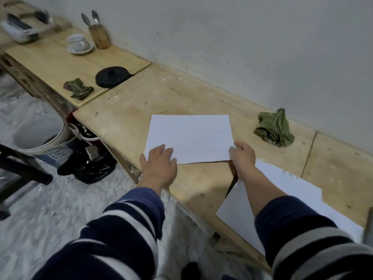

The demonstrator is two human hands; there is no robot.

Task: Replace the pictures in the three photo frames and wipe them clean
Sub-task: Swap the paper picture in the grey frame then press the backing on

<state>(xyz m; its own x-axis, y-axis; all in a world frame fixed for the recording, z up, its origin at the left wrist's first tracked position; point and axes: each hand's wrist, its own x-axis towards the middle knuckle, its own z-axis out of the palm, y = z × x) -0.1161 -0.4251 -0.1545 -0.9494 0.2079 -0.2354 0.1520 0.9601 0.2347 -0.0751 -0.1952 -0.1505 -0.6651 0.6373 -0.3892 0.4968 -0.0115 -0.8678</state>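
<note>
On a pale wooden bench (201,93) against a grey wall, the left hand (159,164) lies flat on a white sheet (189,136); the right hand (242,156) pinches its 4 o'clock corner. The frame beneath barely shows. A green cloth (274,128) waits at 2 o'clock, so wiping looks undone.

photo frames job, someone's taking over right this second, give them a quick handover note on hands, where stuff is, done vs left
Left hand: flat, fingers straight, pressing the near left corner of the white sheet on the wooden bench.
Right hand: fingers curled on that sheet's near right corner; a dark brown edge, possibly a frame, shows under it.
Second white sheet lies nearer, under the right forearm.
Green cloth sits by the wall to the right; another green cloth on the left board.
Done: cannot tell; no finished frame is visible.
Left: apparently fitting the pictures and wiping all frames.
</note>
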